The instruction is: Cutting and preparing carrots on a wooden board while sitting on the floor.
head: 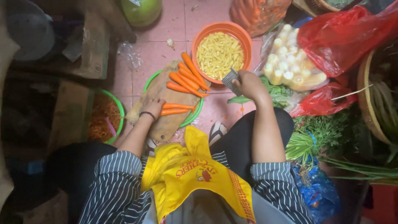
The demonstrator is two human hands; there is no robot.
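Several peeled carrots (pixel 188 79) are lying on a worn wooden cutting board (pixel 163 124), bright orange, long and tapered; two more carrots (pixel 176 109) are resting just beside the left hand (pixel 154 107). This hand is lying on the board, its fingers touching those two carrots. The right hand (pixel 248 85) is closing around a grey ridged cutter blade (pixel 231 81), well apart from the left. The board is sitting on a green tray (pixel 192 116) on the pink tiled floor (pixel 166 37). An orange bowl (pixel 222 52) of pale cut pieces is standing near.
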